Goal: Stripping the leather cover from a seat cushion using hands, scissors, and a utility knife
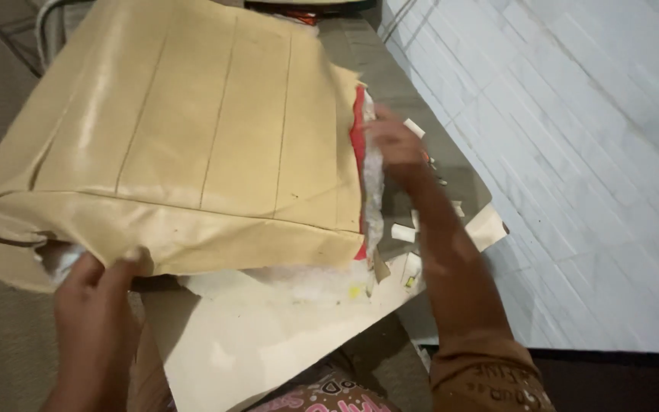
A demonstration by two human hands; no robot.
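Note:
A large tan leatherette cushion cover (184, 130) with stitched seams lies tilted across the work surface, white foam showing at its lower edge. My left hand (93, 305) grips the cover's near left corner by the foam. My right hand (394, 141) presses on the cover's right edge, where a red strip (358, 137) and white padding (374, 183) stick out.
A sheet of cream material (268, 336) lies under the cover, at the near edge of a grey table (398, 76). Small white scraps (403, 233) are scattered on the table beside my right forearm. A white tiled floor (589, 152) lies to the right.

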